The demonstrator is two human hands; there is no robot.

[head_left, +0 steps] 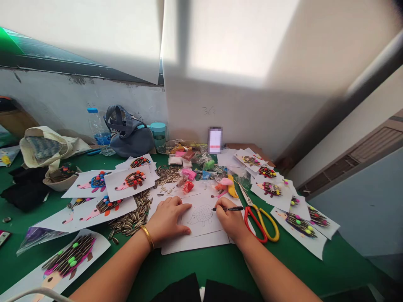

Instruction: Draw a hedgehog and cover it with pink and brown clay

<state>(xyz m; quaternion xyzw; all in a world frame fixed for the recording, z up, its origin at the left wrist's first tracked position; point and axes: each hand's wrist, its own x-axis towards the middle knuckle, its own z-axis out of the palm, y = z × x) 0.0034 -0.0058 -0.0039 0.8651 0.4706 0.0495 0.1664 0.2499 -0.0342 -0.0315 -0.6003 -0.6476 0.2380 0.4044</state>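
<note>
A white sheet of paper lies before me with a hedgehog drawing in thin dark lines. My left hand rests flat on the paper's left side, fingers apart, a gold bangle on the wrist. In my right hand is a black pen, gripped near its tip, which is at the drawing's right end. Scissors with red and yellow handles lie just right of that hand. Sunflower seeds are heaped left of my left hand. Coloured modelling clay sits beyond the paper.
Finished hedgehog cards spread out on the left, and more cards on the right. At the back stand a blue-grey bag, a water bottle, a teal-lidded jar and a phone. A green cloth covers the table.
</note>
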